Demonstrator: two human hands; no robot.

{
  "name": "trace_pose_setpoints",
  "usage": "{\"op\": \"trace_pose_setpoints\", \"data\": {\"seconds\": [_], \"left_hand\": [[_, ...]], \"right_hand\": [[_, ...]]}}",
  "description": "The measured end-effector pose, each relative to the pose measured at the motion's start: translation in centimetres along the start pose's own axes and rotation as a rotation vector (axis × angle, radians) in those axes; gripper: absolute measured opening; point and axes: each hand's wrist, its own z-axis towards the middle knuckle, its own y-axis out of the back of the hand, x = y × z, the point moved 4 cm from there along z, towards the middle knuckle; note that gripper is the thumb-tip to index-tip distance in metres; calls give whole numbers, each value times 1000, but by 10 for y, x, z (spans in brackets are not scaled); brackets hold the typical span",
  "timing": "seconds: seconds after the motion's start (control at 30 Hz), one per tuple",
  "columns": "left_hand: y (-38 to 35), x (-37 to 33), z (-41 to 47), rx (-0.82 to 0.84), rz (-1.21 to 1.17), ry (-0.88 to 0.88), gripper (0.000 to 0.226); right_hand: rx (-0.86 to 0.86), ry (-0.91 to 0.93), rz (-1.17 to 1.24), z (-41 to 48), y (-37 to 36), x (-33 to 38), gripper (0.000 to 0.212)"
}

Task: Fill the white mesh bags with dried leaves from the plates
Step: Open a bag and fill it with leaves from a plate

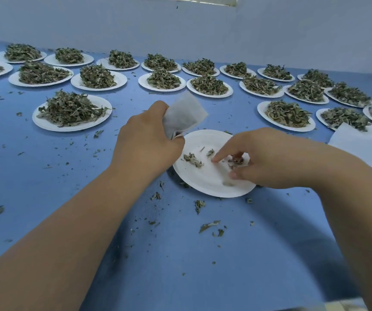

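- The left hand (144, 140) grips a small white mesh fabric bag (186, 114), fingers curled round its lower end. The bag's body sticks up and away from that hand.
- The right hand (261, 158) sits low on a round white paper plate (209, 182) that lies between and just under both hands. Its thumb and bent fingers pinch a small clump of dried green leaves (236, 162), and the forefinger stretches out with its tip on the plate.
- The plate is nearly bare; a few loose leaf scraps (192, 159) lie on it close to the left hand.
- The step in hand looks like gathering the last leaves for the bag.
- To do it well, sweep the scraps into one heap with the forefinger before lifting.
- Bring the bag's mouth low over the plate, so anything dropped lands there and not on the blue worktop (180, 265), already strewn with crumbs.
- A light pinch should suit, since such leaves probably crumble.
- The bag's mouth is hidden in the left hand, so how wide it gapes cannot be told.
- Beyond both hands stand many white plates heaped with leaves (71, 111). Flat spare white bags (355, 147) lie to the outer side of the right hand.
- No brand, label or legible writing shows anywhere.
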Motion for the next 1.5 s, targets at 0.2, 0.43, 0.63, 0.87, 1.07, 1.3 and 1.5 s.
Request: {"op": "trace_pose_setpoints", "data": {"seconds": [0.2,0.43,0.63,0.87,1.07,1.3,1.5], "left_hand": [[-4,-5,-3,-4,40,-16,29],[1,0,-2,-43,5,40,26],[2,0,-1,-34,5,46,27],[4,1,-1,-35,-21,27,29],[2,-2,-1,-26,-29,-24,36],[1,-2,-1,-35,-42,-57,30],[1,2,2,-28,-98,18,29]], "right_hand": [[-296,-15,93,14,9,-3,21],[-218,19,152,28,-17,24,40],[-363,60,144,30,-21,34,18],[-680,-28,516,21,30,2,11],[-763,83,716,30,55,18,14],[-627,185,522,45,57,38,21],[-593,192,622,38,56,35,10]]}}
